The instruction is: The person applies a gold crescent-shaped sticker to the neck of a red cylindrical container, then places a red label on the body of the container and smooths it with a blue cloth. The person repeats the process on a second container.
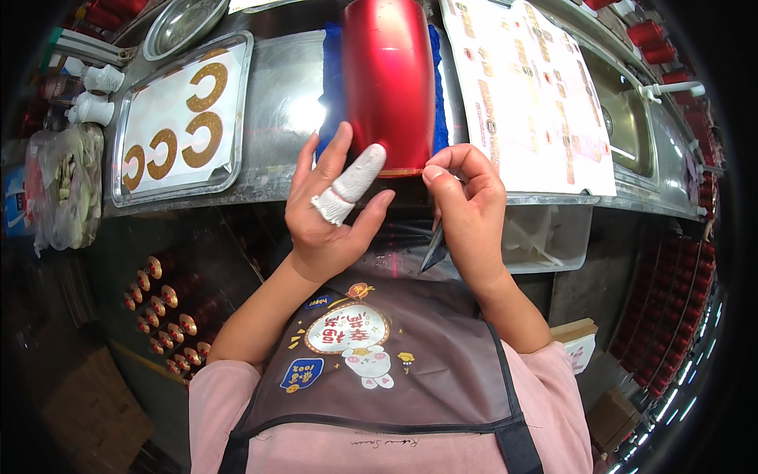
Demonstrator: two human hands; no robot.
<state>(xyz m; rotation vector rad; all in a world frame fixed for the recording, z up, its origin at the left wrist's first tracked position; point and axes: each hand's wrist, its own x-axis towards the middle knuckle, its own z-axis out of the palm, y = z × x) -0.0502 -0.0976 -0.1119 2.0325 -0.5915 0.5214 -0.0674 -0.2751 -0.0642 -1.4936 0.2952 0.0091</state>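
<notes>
The red vase (391,87) lies on blue cloth (332,79), far centre. The left hand (316,221) is spread and grips nothing, its white finger cover (345,192) over the vase's near end. The right hand (472,217) pinches at the near right rim, its curled fingers holding a dark pointed tool (433,250). Red and pale lettering decorates the apron (450,347); the right-hand sheet (553,118) bears small gold-and-red print.

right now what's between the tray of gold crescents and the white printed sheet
In the head view: the red cylinder on a blue cloth, bare counter alongside, left hand and right hand at the cylinder's near end.
</notes>
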